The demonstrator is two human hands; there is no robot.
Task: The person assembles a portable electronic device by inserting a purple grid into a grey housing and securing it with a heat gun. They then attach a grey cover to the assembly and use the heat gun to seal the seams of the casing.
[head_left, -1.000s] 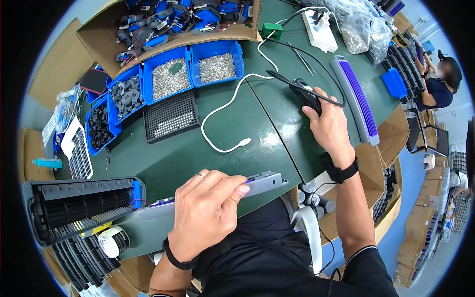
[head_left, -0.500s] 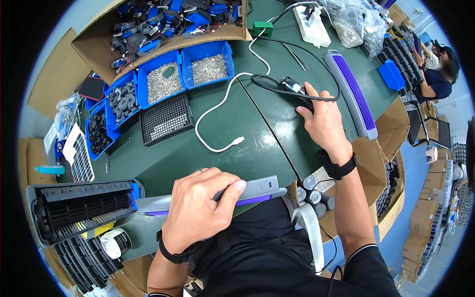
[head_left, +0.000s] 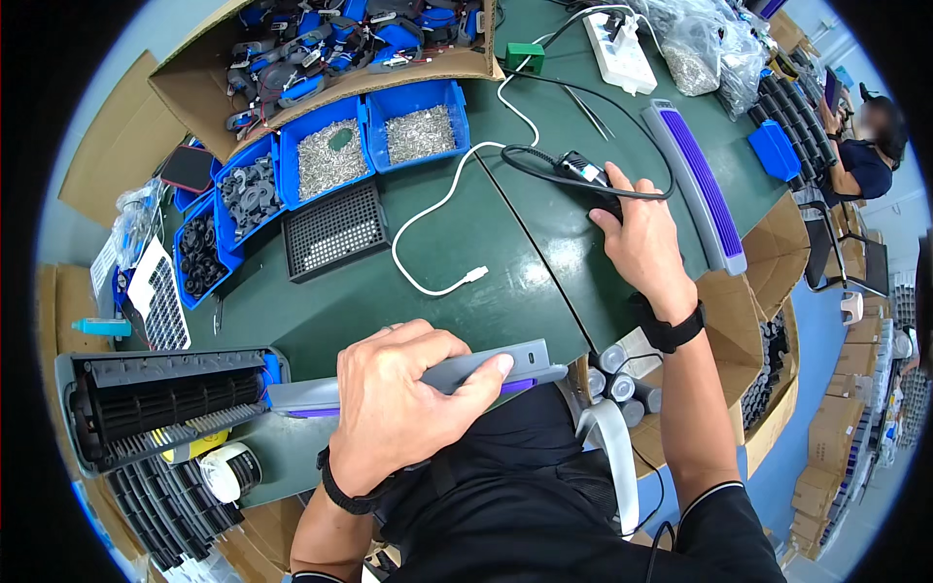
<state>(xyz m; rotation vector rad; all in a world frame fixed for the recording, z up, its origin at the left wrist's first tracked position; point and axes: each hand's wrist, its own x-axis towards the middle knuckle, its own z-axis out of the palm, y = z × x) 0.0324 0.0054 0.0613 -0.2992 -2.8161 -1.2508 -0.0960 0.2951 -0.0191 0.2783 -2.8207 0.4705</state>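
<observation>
My left hand (head_left: 400, 400) is wrapped around the grey-and-purple handle (head_left: 523, 363) of an appliance, its thumb lying along the top near the handle's right end. At the handle's left end is the wide appliance head (head_left: 170, 398), its open side showing a black ribbed roller. Over the table's right half, my right hand (head_left: 641, 238) closes around a black corded hand tool (head_left: 589, 175) with a light label. The tool's exact kind and its lower part are hidden by my fingers. Its black cord (head_left: 544, 177) loops around above it.
Blue bins (head_left: 416, 155) of small metal parts and dark fittings stand below a carton (head_left: 209, 117) of blue-and-grey parts. A black perforated tray (head_left: 335, 231), a white cable (head_left: 397, 255), tweezers (head_left: 588, 112) and a purple-and-grey slatted piece (head_left: 697, 185) lie about. A co-worker (head_left: 867, 155) sits far right.
My left thumb has straightened along the handle, covering its dark button. The right hand keeps its hold on the tool. The whole view has shifted slightly.
</observation>
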